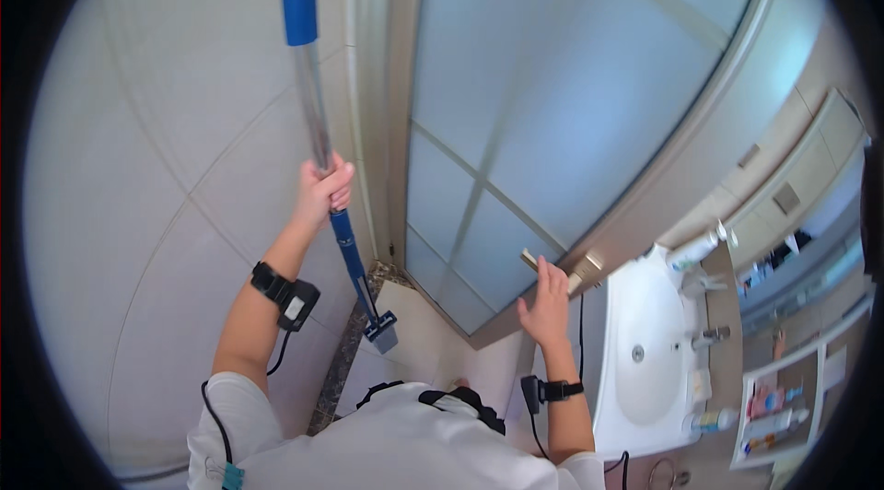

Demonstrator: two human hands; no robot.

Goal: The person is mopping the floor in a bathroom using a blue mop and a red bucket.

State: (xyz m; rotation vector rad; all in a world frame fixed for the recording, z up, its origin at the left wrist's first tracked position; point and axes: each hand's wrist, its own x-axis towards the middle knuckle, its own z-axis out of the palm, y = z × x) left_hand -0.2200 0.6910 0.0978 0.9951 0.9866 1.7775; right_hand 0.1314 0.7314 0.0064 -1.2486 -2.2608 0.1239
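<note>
Gripped upright by left hand (322, 191) mid-shaft: long mop pole (318, 122), head by tiled wall (147, 214). Judged light, stiff, slick metal; blue grip safer. Right hand (545, 301) spread flat against frosted door (552, 103).

mop (318, 122): long silver pole, blue grips, near-upright, slight tilt | head (381, 331): small flat grey, low by door (516, 112) bottom corner | door handle (564, 269): brass, on frosted glass door's edge

Hands on mop pole (316, 117) and door handle (580, 269)
</note>
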